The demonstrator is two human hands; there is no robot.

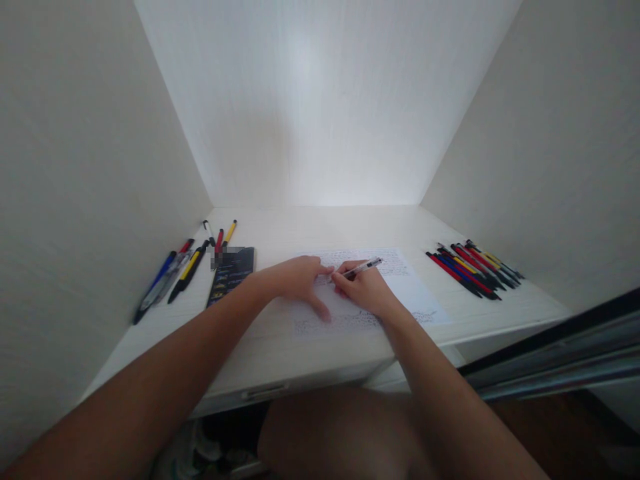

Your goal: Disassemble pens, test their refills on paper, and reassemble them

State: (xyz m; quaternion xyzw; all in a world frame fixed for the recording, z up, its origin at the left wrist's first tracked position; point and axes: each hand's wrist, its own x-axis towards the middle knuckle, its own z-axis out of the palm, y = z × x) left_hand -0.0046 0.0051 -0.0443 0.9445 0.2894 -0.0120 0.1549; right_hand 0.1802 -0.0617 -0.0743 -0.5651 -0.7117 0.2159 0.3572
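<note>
A sheet of paper with lines of handwriting lies on the white desk in front of me. My right hand rests on it, fingers closed round a pen with a clear barrel, its tip down at the paper. On the sheet's left side lies my left hand, thumb and fingers spread apart, holding nothing. The left fingertips are close to the pen tip. Some of the writing is hidden beneath both hands.
A dark notebook lies left of the paper, partly behind my left forearm. Several pens and markers are scattered beyond it. A row of coloured pens lies at the right. White panels enclose the desk at the back and sides.
</note>
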